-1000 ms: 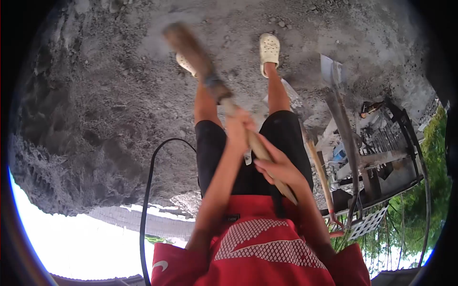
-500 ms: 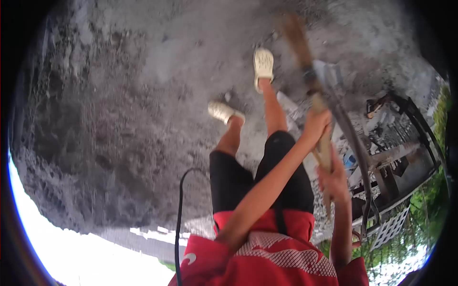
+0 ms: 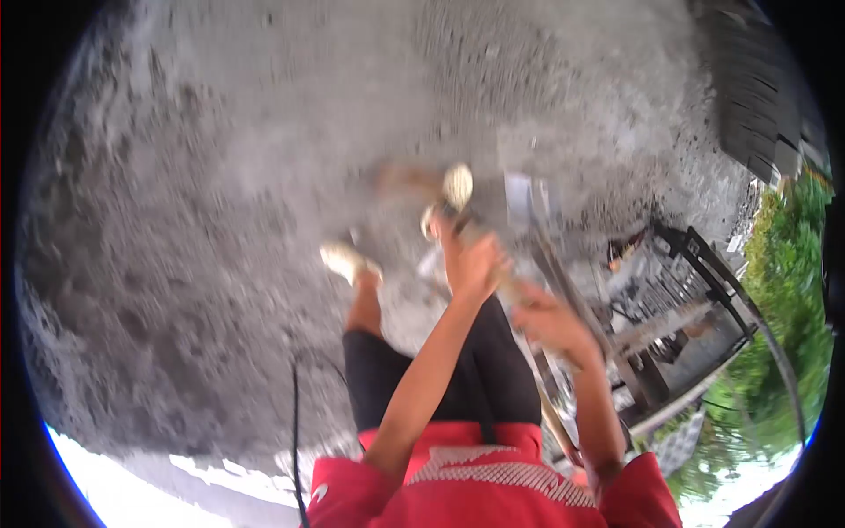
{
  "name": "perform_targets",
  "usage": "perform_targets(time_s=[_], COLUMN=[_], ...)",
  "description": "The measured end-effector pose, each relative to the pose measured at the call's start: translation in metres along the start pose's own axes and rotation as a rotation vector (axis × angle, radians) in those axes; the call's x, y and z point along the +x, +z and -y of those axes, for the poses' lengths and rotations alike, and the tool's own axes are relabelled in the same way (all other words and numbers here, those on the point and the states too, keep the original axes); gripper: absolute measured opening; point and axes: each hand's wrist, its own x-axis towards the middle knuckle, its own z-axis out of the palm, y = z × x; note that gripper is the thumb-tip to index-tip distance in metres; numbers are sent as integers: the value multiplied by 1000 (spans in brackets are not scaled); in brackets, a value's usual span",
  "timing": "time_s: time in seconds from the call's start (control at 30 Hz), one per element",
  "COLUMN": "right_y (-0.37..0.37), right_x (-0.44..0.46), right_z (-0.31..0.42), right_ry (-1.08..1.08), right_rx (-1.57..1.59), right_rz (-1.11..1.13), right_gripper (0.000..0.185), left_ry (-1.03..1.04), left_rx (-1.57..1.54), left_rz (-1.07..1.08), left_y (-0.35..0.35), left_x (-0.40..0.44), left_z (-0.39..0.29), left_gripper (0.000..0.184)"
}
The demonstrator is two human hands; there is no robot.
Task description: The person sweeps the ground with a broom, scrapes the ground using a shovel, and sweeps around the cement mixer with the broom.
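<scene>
A long-handled tool (image 3: 504, 280) with a pale, wood-like shaft, a dark collar and a brown head runs slantwise in front of my legs. Its head is smeared by motion, so I cannot tell its exact kind. My left hand (image 3: 475, 267) is wrapped around the shaft near the collar. Further down the shaft, closer to my body, my right hand (image 3: 550, 321) grips it too, somewhat blurred. The brown head hangs over the grey ground (image 3: 290, 114), beside my cream clog (image 3: 458, 185); whether it touches the ground cannot be seen.
My other clog (image 3: 348, 262) stands on the rough ground, left of the tool. At right is a dark metal frame (image 3: 704, 255) with debris, and a long bar (image 3: 572, 295) leans nearby. A black cord (image 3: 297, 431) hangs at left. Green plants (image 3: 775, 299) grow beyond.
The tool's head has swung left and down, from the upper right to in front of my feet. Both hands have moved left with the shaft, and the camera view has shifted.
</scene>
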Motion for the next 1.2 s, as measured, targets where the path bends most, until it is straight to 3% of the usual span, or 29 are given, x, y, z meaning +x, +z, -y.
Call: perform_targets(time_s=[0.03,0.07,0.13,0.23,0.47,0.57,0.7,0.77,0.8,0.83,0.87,0.9,0.97,1.03,1.13,1.2], right_y=[-2,-3,2,9,48,77,67,20,-11,-43,-42,-58,-73,-64,-52,-45], right_x=[-26,-38,-55,-83,-96,-75,-38,-17,-9,-6,-13,-23,-47,-69,-94,-109], right_z=[20,22,29,30,-12,-39,-30,-7,10,10,57,81,88,82,26,-4], right_ry=[-66,-131,-179,-124,129,226,333,300,296,83,122,101,62,-32,-41,49], right_rx=[-129,-162,-142,-278,-276,-180,-254,-309,-376,-544,-712,-598,-478,-475,-522,-396], right_rz=[-128,-204,-298,-304,279,409,341,312,252,42,-82,-159,-277,-350,-301,-100], right_gripper=[63,63,65,69,71,67,65,62,60,52,48,50,54,58,66,69], left_ry=[38,-115,-194,-199,67,146,180,139,71,80,113,144,166,135,21,4], left_rx=[14,-33,60,-59,-174,-201,-281,-397,-451,-617,-508,-397,-208,-168,-121,-80], left_rz=[-40,-21,-100,-130,-530,-721,-818,-839,-576,-255,-278,-305,-255,-199,-209,-258], left_y=[46,70,120,136,65,15,-20,-1,8,6,42,78,135,153,143,127], left_x=[7,22,20,-14,-151,-188,-147,-86,-50,6,38,68,106,82,19,-36], left_z=[17,21,20,25,-5,-14,10,39,51,80,81,80,78,84,87,93], left_gripper=[16,15,15,18,19,13,19,18,16,15,13,11,11,13,15,15])
